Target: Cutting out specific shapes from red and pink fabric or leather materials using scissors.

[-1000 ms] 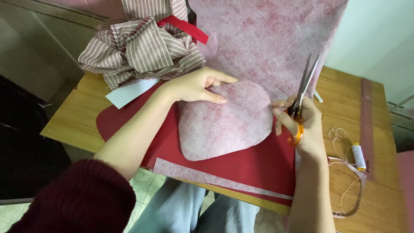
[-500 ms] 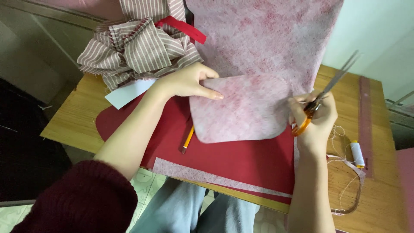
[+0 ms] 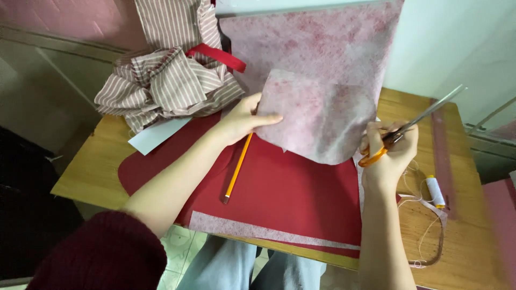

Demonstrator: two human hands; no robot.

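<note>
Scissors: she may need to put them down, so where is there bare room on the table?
Bare wood shows right of the right hand, beyond the thread spool, and at the left edge below the striped cloth. The red sheet beside the pencil is open. The back is crowded.

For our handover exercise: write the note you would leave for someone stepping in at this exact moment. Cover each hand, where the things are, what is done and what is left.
Left hand: pinches the cut interfacing piece, lifted off the table.
Right hand: holds the orange-handled scissors, blades pointing up and away, clear of the piece.
Red fabric lies flat on the wooden table, a pencil on it. Striped cloth is heaped at the back, a thread spool at right.
Done: piece cut free with a rounded edge.
Left: an interfacing strip remains on the red fabric.
</note>
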